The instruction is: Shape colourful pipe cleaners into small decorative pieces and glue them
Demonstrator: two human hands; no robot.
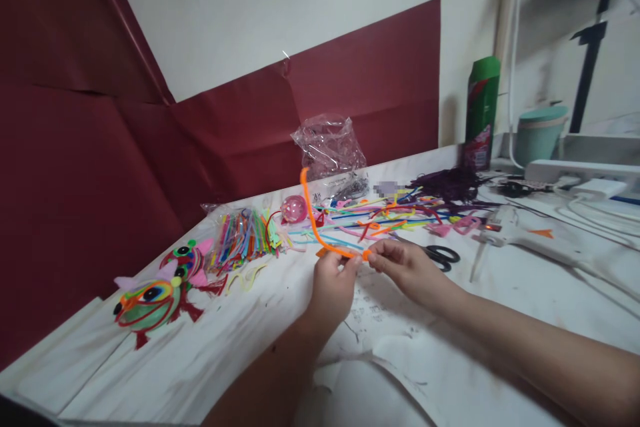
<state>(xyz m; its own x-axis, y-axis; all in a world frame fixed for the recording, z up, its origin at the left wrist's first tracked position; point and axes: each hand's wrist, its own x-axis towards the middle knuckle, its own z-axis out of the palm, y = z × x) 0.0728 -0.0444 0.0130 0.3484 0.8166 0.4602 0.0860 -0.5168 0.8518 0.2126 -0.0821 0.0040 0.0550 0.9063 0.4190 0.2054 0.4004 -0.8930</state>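
Observation:
An orange pipe cleaner (312, 213) runs between my two hands, its free end curving up and away to the left. My left hand (334, 283) pinches it low down. At its near end, the fingers of my right hand (403, 267) are closed on a small bent or coiled bit of it. Black-handled scissors (443, 256) lie just behind my right hand, partly hidden by it. Loose coloured pipe cleaners (380, 217) are spread out beyond my hands. Below them is a sheet with printed marks (370, 310).
To the left stand colourful fish-like craft figures (150, 300) and a bag of pipe cleaners (240, 240). A pink clear ball (294, 209) and clear plastic bag (330, 147) are at the back. On the right are a glue gun (535, 243), power strip (575, 173) and green bottle (483, 110).

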